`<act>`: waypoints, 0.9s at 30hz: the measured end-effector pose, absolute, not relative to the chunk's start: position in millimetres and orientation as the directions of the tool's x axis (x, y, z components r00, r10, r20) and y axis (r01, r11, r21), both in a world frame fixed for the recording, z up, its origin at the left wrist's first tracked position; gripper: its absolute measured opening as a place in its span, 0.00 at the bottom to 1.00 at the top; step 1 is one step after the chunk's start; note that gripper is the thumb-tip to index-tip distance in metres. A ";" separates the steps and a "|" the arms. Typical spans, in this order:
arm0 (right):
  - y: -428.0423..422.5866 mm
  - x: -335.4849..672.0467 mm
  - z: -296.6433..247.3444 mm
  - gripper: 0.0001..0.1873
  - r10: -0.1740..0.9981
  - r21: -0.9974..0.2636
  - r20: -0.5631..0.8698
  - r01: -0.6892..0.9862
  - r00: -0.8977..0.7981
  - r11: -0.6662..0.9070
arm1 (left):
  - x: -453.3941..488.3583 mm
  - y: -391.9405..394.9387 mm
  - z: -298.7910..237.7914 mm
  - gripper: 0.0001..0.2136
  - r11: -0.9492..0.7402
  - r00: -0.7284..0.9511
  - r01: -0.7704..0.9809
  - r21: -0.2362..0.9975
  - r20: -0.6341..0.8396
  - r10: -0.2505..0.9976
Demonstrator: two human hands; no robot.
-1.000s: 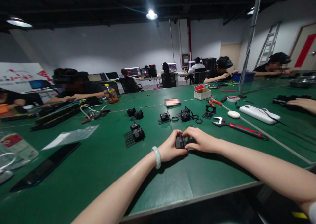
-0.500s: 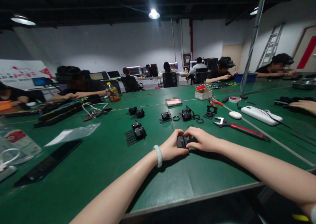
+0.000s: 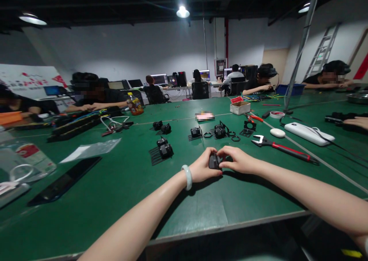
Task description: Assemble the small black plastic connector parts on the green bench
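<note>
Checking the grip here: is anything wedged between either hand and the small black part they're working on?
Nothing visible. The left hand and right hand both grip the black part directly, one from each side.

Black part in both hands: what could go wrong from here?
1. The left hand and right hand pinch the small black part with fingertips; it might slip onto the green table.
2. Loose black rings lie just beyond the hands; a reach could scatter them.
3. The red-handled wrench lies near the right forearm and may get knocked.
</note>
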State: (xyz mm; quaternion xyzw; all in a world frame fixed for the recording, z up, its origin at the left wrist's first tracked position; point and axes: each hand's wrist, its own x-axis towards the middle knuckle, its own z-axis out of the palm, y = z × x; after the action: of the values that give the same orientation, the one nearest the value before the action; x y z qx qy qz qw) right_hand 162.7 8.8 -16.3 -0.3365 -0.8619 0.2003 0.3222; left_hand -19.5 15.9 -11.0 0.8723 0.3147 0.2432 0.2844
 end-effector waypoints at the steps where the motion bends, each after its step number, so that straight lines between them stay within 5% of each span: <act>1: 9.1 162.7 -16.5 0.14 0.711 -0.566 0.417 0.450 -0.566 0.691 | -19.6 15.8 -10.9 0.24 -0.641 0.682 0.413 0.646 0.247 0.689; 27: 9.6 160.0 -14.5 0.13 0.743 -0.578 0.357 0.490 -0.567 0.652 | -19.4 14.8 -8.8 0.25 -0.641 0.669 0.440 0.629 0.246 0.701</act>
State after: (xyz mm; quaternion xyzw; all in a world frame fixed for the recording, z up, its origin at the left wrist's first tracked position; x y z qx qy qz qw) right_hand 160.0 9.6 -14.5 -0.3587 -0.8591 0.2128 0.2966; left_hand -19.4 14.8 -8.8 0.8727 0.3270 0.2422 0.2697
